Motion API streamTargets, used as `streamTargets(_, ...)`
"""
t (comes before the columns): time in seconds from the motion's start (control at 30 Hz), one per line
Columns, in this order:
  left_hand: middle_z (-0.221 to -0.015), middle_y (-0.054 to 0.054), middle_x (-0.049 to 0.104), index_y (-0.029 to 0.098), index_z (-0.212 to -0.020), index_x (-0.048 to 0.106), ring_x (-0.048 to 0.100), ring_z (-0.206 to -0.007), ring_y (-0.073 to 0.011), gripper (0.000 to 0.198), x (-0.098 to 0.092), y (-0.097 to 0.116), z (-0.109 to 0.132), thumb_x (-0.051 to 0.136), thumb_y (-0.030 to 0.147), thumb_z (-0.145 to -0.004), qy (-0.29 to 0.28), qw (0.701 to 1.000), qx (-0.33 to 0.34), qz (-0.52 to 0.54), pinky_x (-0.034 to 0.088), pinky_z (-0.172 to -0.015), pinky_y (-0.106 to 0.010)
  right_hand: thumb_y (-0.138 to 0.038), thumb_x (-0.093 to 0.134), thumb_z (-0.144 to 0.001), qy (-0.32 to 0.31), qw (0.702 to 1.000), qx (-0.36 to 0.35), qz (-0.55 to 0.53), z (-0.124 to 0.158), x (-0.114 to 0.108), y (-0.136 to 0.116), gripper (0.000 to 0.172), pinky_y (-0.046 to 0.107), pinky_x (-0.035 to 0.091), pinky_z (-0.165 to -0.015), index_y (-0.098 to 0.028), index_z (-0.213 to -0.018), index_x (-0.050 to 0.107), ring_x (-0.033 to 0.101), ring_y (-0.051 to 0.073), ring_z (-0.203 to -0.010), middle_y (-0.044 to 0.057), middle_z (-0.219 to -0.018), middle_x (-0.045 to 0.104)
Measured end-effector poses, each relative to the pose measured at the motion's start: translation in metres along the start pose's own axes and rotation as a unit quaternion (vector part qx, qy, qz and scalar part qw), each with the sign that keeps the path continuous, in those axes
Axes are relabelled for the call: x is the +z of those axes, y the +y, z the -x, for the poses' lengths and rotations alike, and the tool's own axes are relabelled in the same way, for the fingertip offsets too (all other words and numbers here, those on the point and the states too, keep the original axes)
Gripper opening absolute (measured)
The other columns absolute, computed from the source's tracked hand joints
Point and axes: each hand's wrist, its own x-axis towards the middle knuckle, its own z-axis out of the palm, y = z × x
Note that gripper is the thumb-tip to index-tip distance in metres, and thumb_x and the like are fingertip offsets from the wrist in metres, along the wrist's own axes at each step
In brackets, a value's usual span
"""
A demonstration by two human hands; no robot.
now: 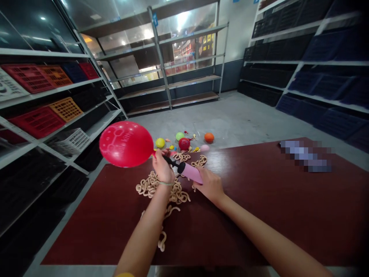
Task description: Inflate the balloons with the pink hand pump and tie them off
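Observation:
An inflated red balloon [127,144] with a printed pattern sticks out to the left of my left hand [163,167]. The fingers of that hand are closed around its neck, where it meets the black nozzle end of a hand pump [191,172]. My right hand [210,185] is wrapped around the pump's pink barrel, which points up and left toward the balloon. Beneath my hands, a heap of beige curly pieces [150,185] lies on the dark red table [253,204]. My left wrist and forearm cover part of the heap.
Beyond the table's far edge are a yellow balloon [160,142], a green balloon [180,136], an orange balloon [209,137] and several smaller ones. A pixelated object [305,154] lies at the table's right. Shelves with crates [37,119] stand left and right.

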Motion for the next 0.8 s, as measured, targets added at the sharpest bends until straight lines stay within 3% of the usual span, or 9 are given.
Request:
streamTargets(0.1,-0.061,0.005,0.05,0.02,-0.072,0.041,0.06,-0.058,-0.0114,0.029,0.007,-0.019,0.021,0.061,0.04,-0.08,-0.049,0.998,-0.049,0.0,0.051,-0.062,-0.027,-0.028,0.066,-0.077,0.006,1.0,0.023,-0.016,-0.001,-0.001,0.001,0.046,0.028,0.041,-0.071,-0.021,-0.121,0.056,0.064,0.022,-0.087,0.005,-0.101,0.069)
streamTargets(0.23,-0.054,0.008,0.042,0.021,-0.071,0.04,0.043,-0.041,-0.0068,0.031,0.008,-0.015,0.027,0.06,0.043,-0.082,-0.068,0.996,-0.049,-0.007,0.036,-0.043,-0.02,-0.029,0.067,-0.078,0.002,0.999,0.021,-0.03,-0.002,-0.003,0.0,0.049,0.028,0.042,-0.072,-0.021,-0.124,0.053,0.065,0.022,-0.09,0.005,-0.106,0.068)
streamTargets(0.33,-0.052,0.008,0.039,0.021,-0.068,0.038,0.037,-0.039,-0.0057,0.031,-0.001,0.007,0.018,0.06,0.037,-0.082,-0.057,0.998,-0.034,0.001,0.03,-0.04,-0.02,-0.028,0.068,-0.078,-0.012,1.0,-0.005,-0.026,-0.001,-0.003,-0.003,0.049,0.028,0.042,-0.073,-0.022,-0.124,0.053,0.065,0.021,-0.09,0.005,-0.106,0.068)
streamTargets(0.6,-0.054,0.008,0.037,0.02,-0.069,0.04,0.037,-0.04,-0.0059,0.024,-0.018,0.095,-0.029,0.056,0.03,-0.084,-0.014,0.999,0.033,-0.006,0.027,-0.04,-0.02,-0.023,0.065,-0.077,0.003,0.998,-0.054,-0.009,0.003,0.002,-0.006,0.042,0.029,0.043,-0.073,-0.021,-0.119,0.056,0.065,0.021,-0.086,0.005,-0.099,0.068)
streamTargets(0.7,-0.055,0.008,0.038,0.02,-0.07,0.04,0.036,-0.04,-0.0056,0.023,-0.017,0.106,-0.041,0.056,0.03,-0.084,-0.019,0.999,0.047,-0.007,0.026,-0.04,-0.02,-0.022,0.063,-0.078,0.007,0.998,-0.062,-0.02,0.003,0.004,-0.006,0.042,0.03,0.044,-0.075,-0.021,-0.12,0.054,0.065,0.02,-0.087,0.006,-0.102,0.068)
streamTargets(0.8,-0.055,0.008,0.037,0.02,-0.071,0.039,0.035,-0.04,-0.0051,0.024,-0.011,0.098,-0.044,0.056,0.031,-0.084,-0.011,0.999,0.05,0.009,0.024,-0.039,-0.02,-0.022,0.065,-0.077,-0.002,0.999,-0.039,-0.02,0.003,0.004,-0.004,0.043,0.03,0.043,-0.075,-0.021,-0.12,0.054,0.064,0.021,-0.087,0.006,-0.103,0.068)
